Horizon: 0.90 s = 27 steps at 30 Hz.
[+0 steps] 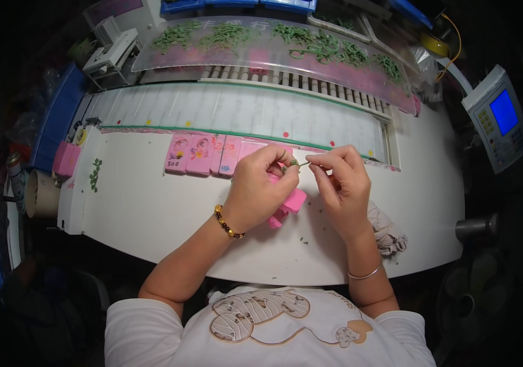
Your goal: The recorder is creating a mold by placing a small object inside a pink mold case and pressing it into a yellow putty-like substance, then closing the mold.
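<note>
Over the white table, my left hand (255, 186) is closed, pinching a small green piece (294, 164) between thumb and fingers. Just below its fingers shows a bright pink block (294, 200); whether the hand grips it or it rests on the table is hard to tell. My right hand (344, 189) faces it from the right, also closed. Between its thumb and forefinger is a thin dark stick-like piece (305, 163) whose tip meets the green piece. The palm side of the left hand is hidden.
Pink blocks with handwriting (199, 156) stand in a row behind my left hand. Dark green bits (95, 176) lie at the left, a crumpled cloth (385, 231) by my right forearm. A translucent tray (261, 43) holds several green bunches beyond the rollers (310, 84). A screen device (498, 119) stands right.
</note>
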Each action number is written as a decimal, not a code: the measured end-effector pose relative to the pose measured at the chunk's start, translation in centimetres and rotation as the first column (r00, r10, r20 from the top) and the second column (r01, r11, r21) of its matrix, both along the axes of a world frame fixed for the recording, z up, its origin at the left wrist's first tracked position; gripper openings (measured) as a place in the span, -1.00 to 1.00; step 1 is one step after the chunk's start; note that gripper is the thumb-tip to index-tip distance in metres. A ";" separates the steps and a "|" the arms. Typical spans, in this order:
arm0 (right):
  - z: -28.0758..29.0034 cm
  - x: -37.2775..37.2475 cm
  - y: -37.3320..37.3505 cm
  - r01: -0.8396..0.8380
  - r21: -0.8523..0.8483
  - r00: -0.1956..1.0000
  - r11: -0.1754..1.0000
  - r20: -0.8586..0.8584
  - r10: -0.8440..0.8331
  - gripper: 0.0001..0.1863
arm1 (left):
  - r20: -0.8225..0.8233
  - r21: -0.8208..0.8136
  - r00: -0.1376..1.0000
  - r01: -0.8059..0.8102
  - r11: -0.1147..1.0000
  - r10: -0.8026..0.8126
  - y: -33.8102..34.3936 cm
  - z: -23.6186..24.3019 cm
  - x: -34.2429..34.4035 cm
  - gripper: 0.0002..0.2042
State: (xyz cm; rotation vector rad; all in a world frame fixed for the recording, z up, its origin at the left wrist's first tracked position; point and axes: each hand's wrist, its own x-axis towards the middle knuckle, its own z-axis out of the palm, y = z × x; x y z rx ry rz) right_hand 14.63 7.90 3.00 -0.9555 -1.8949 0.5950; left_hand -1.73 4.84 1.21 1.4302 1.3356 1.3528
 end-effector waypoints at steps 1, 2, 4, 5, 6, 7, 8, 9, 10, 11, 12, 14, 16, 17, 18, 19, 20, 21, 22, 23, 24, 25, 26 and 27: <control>-0.2 0.0 0.1 -0.015 0.134 0.999 0.991 0.052 0.008 -0.86 | 0.001 0.001 1.000 0.001 1.000 -0.001 0.0 0.0 0.0 -0.93; -0.2 0.1 0.1 -0.015 0.135 0.999 0.991 0.054 0.007 -0.86 | -0.012 0.020 1.000 -0.004 1.000 0.005 0.0 0.0 0.1 -0.93; -0.1 0.0 0.1 -0.009 0.205 0.993 0.979 0.119 -0.016 -0.87 | -0.026 0.039 1.000 -0.011 0.999 0.012 0.0 0.0 0.2 -0.93; -0.1 0.0 0.1 -0.011 0.206 0.993 0.979 0.118 -0.014 -0.87 | -0.048 0.055 0.999 -0.009 0.998 0.012 0.0 0.0 0.2 -0.93; -0.2 0.0 0.0 -0.011 0.207 0.991 0.978 0.131 -0.017 -0.87 | -0.070 0.071 0.997 -0.007 0.997 0.012 0.0 0.0 0.2 -0.93; -0.2 0.0 0.0 -0.010 0.207 0.989 0.978 0.144 -0.021 -0.88 | -0.070 0.071 0.997 -0.007 0.997 0.012 -0.1 0.1 0.2 -0.93; -0.3 -0.1 -0.1 -0.010 0.206 0.989 0.978 0.144 -0.020 -0.88 | -0.093 0.071 0.996 0.006 0.997 0.001 -0.1 0.3 0.2 -0.93; -0.5 -0.1 -0.1 0.006 0.202 0.988 0.979 0.149 -0.037 -0.88 | -0.116 0.071 0.993 0.019 0.997 -0.011 -0.1 0.3 0.2 -0.93; -0.5 -0.2 -0.1 0.021 0.199 0.987 0.980 0.154 -0.052 -0.89 | -0.116 0.071 0.993 0.018 0.997 -0.010 -0.2 0.3 0.3 -0.93; -0.4 -0.3 -0.2 0.020 0.199 0.987 0.980 0.154 -0.052 -0.89 | -0.116 0.092 0.993 0.022 0.996 -0.012 -0.3 0.3 0.5 -0.92; -0.2 -0.3 -0.4 0.032 0.115 0.994 0.993 0.100 -0.043 -0.91 | -0.115 0.112 0.993 0.027 0.993 -0.014 -0.4 0.3 0.6 -0.92; -0.2 -0.4 -0.3 0.037 0.029 0.998 0.999 0.044 -0.038 -0.92 | -0.130 0.149 0.992 0.026 0.989 -0.006 -0.4 0.2 0.7 -0.92; -0.7 -0.3 -0.1 0.014 -0.115 0.995 0.993 -0.095 -0.025 -0.94 | -0.143 0.187 0.990 0.026 0.982 0.001 -0.4 0.2 0.8 -0.92; -0.8 -0.2 0.0 0.014 -0.114 0.995 0.993 -0.094 -0.025 -0.94 | -0.164 0.210 0.986 0.022 0.977 0.013 -0.4 0.3 0.8 -0.92; -0.8 -0.1 0.0 -0.013 -0.254 0.985 0.967 -0.170 -0.031 -0.97 | -0.185 0.233 0.982 0.018 0.972 0.027 -0.4 0.4 0.9 -0.91; -0.9 -0.1 0.0 -0.052 -0.387 0.969 0.921 -0.243 -0.048 -0.98 | -0.186 0.234 0.982 0.017 0.972 0.027 -0.4 0.4 0.8 -0.91; -0.8 -0.1 0.0 -0.053 -0.387 0.969 0.921 -0.244 -0.047 -0.98 | -0.202 0.238 0.979 0.016 0.971 0.033 -0.4 0.4 0.8 -0.92; -0.7 -0.2 -0.1 -0.059 -0.491 0.961 0.869 -0.265 -0.084 -0.97 | -0.217 0.243 0.975 0.015 0.970 0.039 -0.4 0.4 0.8 -0.92; -0.5 -0.1 -0.1 -0.065 -0.588 0.952 0.806 -0.279 -0.126 -0.93 | -0.216 0.244 0.976 0.017 0.970 0.037 -0.5 0.5 0.8 -0.92; -0.7 0.1 0.1 -0.063 -0.587 0.952 0.807 -0.278 -0.128 -0.93 | -0.245 0.258 0.969 0.026 0.966 0.039 -0.6 0.7 0.8 -0.92; -1.0 0.5 0.5 -0.032 -0.565 0.935 0.825 -0.308 -0.175 -0.92 | -0.273 0.271 0.961 0.035 0.962 0.042 -0.6 0.8 0.7 -0.91; -1.1 0.8 0.8 -0.002 -0.543 0.915 0.839 -0.339 -0.218 -0.89 | -0.274 0.271 0.961 0.035 0.962 0.043 -0.7 0.7 0.7 -0.91; -1.0 1.0 0.9 -0.003 -0.543 0.915 0.840 -0.340 -0.217 -0.89 | -0.245 0.266 0.968 0.014 0.964 0.054 -0.7 0.7 0.7 -0.91; -0.8 1.1 1.0 -0.017 -0.525 0.920 0.851 -0.341 -0.192 -0.88 | -0.216 0.259 0.974 -0.007 0.966 0.065 -0.7 0.6 0.7 -0.91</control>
